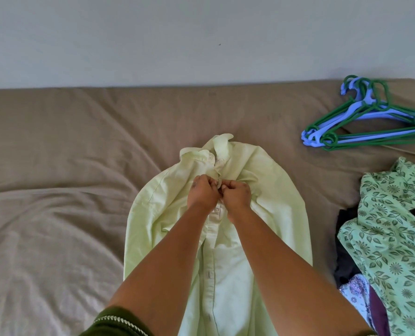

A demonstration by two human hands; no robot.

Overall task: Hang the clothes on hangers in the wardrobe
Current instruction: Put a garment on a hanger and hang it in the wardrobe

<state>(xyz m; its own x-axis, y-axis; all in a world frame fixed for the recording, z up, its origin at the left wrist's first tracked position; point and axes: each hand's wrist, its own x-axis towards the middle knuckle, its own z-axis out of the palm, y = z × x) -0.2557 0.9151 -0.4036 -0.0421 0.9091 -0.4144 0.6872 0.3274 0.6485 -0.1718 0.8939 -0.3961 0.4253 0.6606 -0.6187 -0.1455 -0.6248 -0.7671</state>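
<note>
I'm leaning over the bed (56, 146), both arms reaching forward. The pale green shirt (269, 190) is lying front-up on the tan sheet, collar pointing away from me toward the wall (153, 37), body running back down under my forearms. My left hand (203, 191) is curling into a fist on the shirt's button placket just below the collar, fingers pinching the fabric. My right hand (236, 194) is doing the same right beside it, knuckles nearly touching the left, thumb and fingers pinching the opposite edge of the placket. Can't tell whether a button is between the fingertips; too small to see. Lower buttons on the placket are showing between my arms.

The hangers (371, 117), a bunch of green and blue plastic ones, are lying in a heap at the far right of the bed, well apart from the shirt. The floral green garment (393, 226) is sitting in a pile at the right edge with dark and purple clothes (347, 251) underneath it. A dark green sleeve (114, 321) is showing on my left arm at the bottom edge.
</note>
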